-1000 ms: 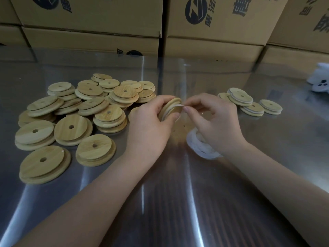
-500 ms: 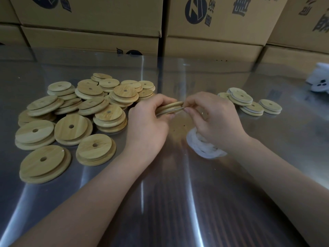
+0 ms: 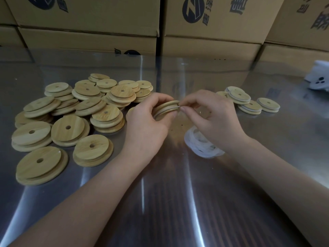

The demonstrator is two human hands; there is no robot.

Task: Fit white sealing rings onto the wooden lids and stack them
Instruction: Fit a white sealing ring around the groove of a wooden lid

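the fingers of the left hand (image 3: pixel 147 125) grip a wooden lid (image 3: pixel 164 106) above the middle of the table (image 3: pixel 160 202); the right hand (image 3: pixel 213 120) pinches the white ring (image 3: pixel 170 110) in its groove. bare lids (image 3: pixel 71 113) are heaped near the left edge, loose rings (image 3: pixel 201 147) lie partly hidden under the right wrist, ringed lids (image 3: pixel 249 102) lie toward the right edge, and cardboard boxes (image 3: pixel 89 20) stand along the far edge.

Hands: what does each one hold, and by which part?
The left hand grips a wooden lid by its rim; the right hand pinches the white ring at the lid's right edge.
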